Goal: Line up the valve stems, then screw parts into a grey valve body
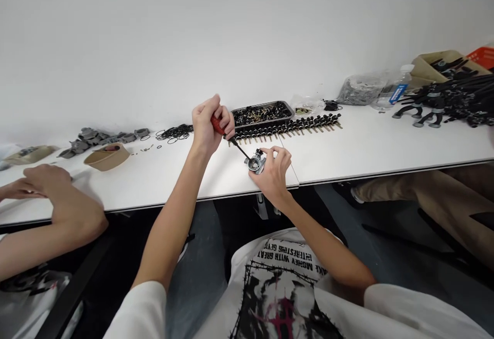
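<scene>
My left hand (208,125) is closed round the red handle of a screwdriver (218,124). The screwdriver slants down to the right, and its tip reaches the round opening of a small grey metal part that looks like a carburetor body (254,163). My right hand (275,170) grips this body from the right, thumb in front and fingers behind, near the table's front edge. A black fitting sits on the body's far side. Behind my hands stands a row of black-topped parts with brass-coloured stems (293,127).
A metal tray (266,114) of small parts stands by the wall. To the left lie black rings (175,132), a beige container (107,158) and grey parts (90,138). A co-worker's hands (48,179) are far left. At right are a bottle (397,89) and black cables (459,97).
</scene>
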A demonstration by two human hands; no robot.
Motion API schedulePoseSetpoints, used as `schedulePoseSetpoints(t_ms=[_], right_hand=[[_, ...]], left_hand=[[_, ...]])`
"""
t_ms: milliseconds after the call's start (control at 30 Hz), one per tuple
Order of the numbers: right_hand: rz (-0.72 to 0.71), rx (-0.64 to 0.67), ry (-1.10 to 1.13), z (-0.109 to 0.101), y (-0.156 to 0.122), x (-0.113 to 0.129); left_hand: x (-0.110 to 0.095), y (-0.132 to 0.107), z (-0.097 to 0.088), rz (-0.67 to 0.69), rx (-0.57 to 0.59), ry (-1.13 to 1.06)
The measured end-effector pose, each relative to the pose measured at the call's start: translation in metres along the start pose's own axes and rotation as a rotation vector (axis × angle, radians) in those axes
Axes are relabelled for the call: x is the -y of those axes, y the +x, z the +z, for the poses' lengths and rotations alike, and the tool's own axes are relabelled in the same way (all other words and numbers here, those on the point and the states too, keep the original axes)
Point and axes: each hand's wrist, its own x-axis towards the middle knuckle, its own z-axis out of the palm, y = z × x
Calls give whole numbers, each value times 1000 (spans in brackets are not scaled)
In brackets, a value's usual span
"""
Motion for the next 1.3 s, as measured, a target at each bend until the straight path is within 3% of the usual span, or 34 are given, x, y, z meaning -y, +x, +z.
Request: schedulePoseSetpoints(t_ms=[233,400,500,633,767,867,1067,1300], right_hand=[[74,62,52,1,-1,7],[116,121,3,1,0,8],[69,128,50,1,-4,2],[-49,43,217,-2,-8,-9],[-137,96,387,-4,-6,-20],[-111,162,431,-4,-5,-26],[-97,241,497,-3,-3,-32],[-163,242,558,-7,-1,-30]], left_hand=[[0,2,26,56,91,-52],[6,-12,40,95,4,-10],[5,-23,40,142,-12,13],[-3,-40,39,133,-5,74],[-13,-58,46,179,121,119],[-16,-68,54,213,179,131],[-16,-72,57,212,122,145],[-13,-69,55,194,73,146]])
